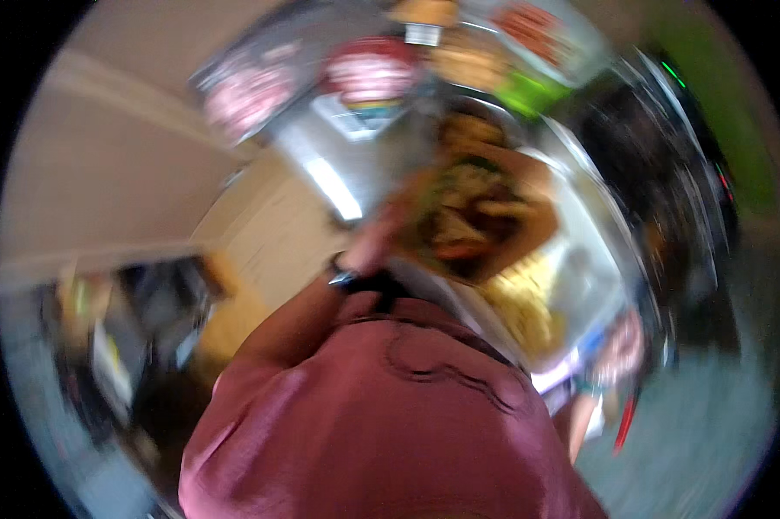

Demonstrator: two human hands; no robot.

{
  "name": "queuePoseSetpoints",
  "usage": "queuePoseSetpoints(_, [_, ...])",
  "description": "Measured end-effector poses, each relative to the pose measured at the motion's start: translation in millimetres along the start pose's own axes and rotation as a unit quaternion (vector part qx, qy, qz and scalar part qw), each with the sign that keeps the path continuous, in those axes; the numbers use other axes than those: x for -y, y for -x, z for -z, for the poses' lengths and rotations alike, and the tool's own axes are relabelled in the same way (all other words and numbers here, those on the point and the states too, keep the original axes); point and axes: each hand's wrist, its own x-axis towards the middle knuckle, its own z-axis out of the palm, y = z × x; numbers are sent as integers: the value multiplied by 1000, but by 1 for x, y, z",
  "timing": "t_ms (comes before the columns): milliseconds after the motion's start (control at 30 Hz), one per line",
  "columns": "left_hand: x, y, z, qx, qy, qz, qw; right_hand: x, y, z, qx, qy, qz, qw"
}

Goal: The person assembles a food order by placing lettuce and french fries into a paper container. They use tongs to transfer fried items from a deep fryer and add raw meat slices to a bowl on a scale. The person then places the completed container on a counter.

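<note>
My left hand (pixel 379 238), with a dark band and a watch at its wrist, grips the left side of a brown cardboard food tray (pixel 537 221). In the tray lies a heap of food (pixel 472 212), brown and golden with some green; blur hides what it is. Under and beside the tray, pale yellow fries (pixel 532 303) lie in a wide metal pan (pixel 602 277). My right hand (pixel 616 346) is low at the right, by the pan's near corner. Motion smears its fingers, and I cannot tell whether it holds anything. A thin red thing (pixel 625 424) shows just below it.
A dark appliance (pixel 658 164) with small lights stands right of the pan. Behind it are a red bowl (pixel 364 65), a tray of pink packs (pixel 256 86), a green thing (pixel 531 92) and a container with orange pieces (pixel 528 30). A tan board (pixel 273 221) lies at left.
</note>
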Motion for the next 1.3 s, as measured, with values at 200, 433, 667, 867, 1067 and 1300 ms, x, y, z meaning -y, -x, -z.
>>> queuePoseSetpoints(200, [-52,28,3,-69,240,2,968,8,30,-122,247,88,132,956])
queuePoseSetpoints(433, [-104,159,118,-231,283,-206,908,23,31,-192,318,123,153,928])
queuePoseSetpoints(667, [-126,333,287,-468,233,-352,777,31,75,-282,370,120,225,894])
queuePoseSetpoints(867, [-148,447,409,-645,222,-387,621,85,189,-380,332,243,209,887])
queuePoseSetpoints(1067, [-131,505,557,-707,259,-409,515,44,181,-424,417,273,143,855])
queuePoseSetpoints(1300, [-158,525,622,-821,183,-207,500,27,187,-476,442,239,166,848])
